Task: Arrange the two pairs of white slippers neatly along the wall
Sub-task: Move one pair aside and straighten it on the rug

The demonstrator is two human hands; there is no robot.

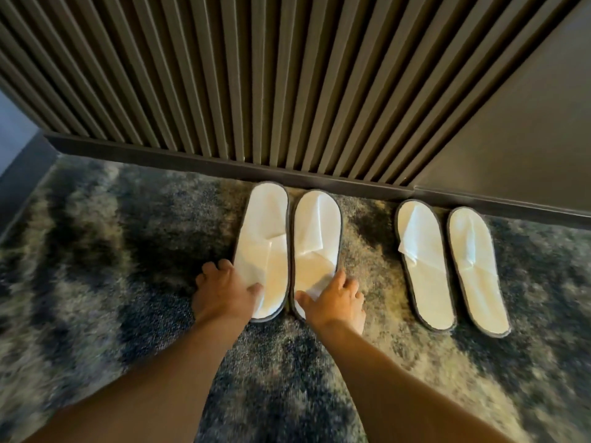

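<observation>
Two pairs of white slippers with grey edging lie on the carpet, toes at the wall's skirting board. The left pair is made of a left slipper (265, 231) and a right slipper (316, 231), lying side by side and touching. My left hand (224, 290) grips the heel end of the left one, thumb on top. My right hand (335, 297) grips the heel end of the right one the same way. The right pair, one slipper (425, 270) and the other (476, 273), lies untouched, slightly angled, with a small gap between them.
A ribbed dark wall (256, 75) with a dark skirting board (192, 161) runs across the back. A smooth dark panel (527, 123) stands at the right. The mottled grey-and-beige carpet (96, 251) covers the floor. A wall corner shows at the far left.
</observation>
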